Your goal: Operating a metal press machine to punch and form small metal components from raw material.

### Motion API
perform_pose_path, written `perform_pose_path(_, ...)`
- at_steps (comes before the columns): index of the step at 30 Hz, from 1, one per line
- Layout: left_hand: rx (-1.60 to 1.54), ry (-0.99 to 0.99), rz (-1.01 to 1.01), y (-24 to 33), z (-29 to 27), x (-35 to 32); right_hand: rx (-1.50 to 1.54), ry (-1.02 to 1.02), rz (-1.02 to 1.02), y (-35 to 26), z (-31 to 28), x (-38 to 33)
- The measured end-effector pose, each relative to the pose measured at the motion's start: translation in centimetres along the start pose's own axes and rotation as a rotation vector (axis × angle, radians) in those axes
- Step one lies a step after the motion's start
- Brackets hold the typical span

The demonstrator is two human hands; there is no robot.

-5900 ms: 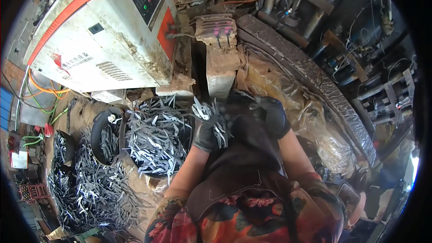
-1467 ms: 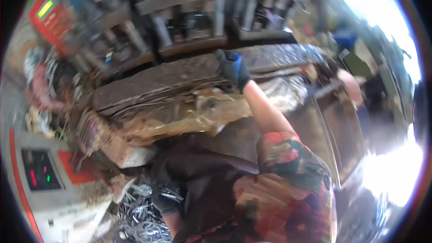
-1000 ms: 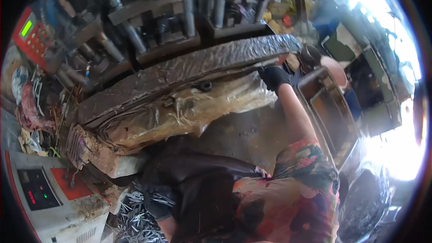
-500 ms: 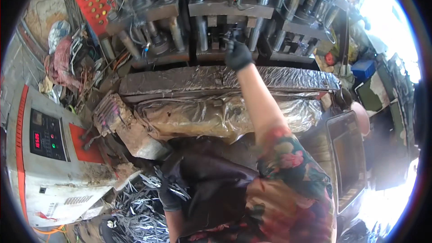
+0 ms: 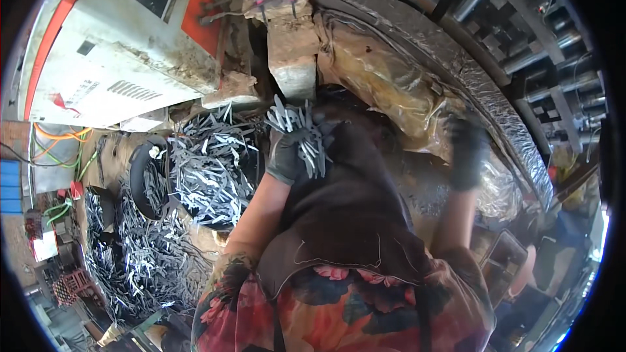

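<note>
Drawn back from the presses since 0.5 s ago, the gloved right hand is a blur over plastic sheeting; its grip cannot be told. Closed, the left hand holds a bunch of grey strips, long axes slanting upper left to lower right. Just leftward, nearer that hand, lies a heap of loose strips.

We see the right hand only as a dark blur right of centre, too smeared to read its grip. Strips partly hide the left hand near centre. The upper-left edge crops our view of the white cabinet.
</note>
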State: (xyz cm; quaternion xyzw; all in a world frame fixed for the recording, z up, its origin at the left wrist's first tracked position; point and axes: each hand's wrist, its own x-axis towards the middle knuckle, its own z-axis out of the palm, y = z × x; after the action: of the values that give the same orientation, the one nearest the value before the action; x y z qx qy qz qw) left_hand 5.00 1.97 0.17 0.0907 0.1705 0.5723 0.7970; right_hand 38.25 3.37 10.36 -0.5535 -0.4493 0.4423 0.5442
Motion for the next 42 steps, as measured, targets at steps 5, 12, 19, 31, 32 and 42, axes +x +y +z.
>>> perform_pose_path(5,0.025,0.080,0.140,0.2,0.1,-1.1,0.155,-0.552,0.589,4.5,12.3,-3.7)
perform_pose_path(12,0.057,0.067,0.220,1.2,0.5,-1.4,-0.120,-0.804,0.623,3.7,16.6,-5.2)
perform_pose_path(19,-0.021,0.158,0.104,1.6,0.2,-1.8,-0.228,-0.738,0.417,2.8,16.7,-5.2)
perform_pose_path(31,-0.060,0.183,0.020,2.2,0.4,-2.5,-0.436,-0.765,0.136,2.9,16.4,-5.4)
perform_pose_path(32,-0.042,0.194,0.035,2.1,0.3,-2.6,-0.475,-0.752,0.002,2.9,16.2,-5.4)
perform_pose_path(42,-0.261,0.049,-0.060,2.1,0.6,-1.6,-0.464,-0.574,-0.219,3.6,16.6,-4.0)
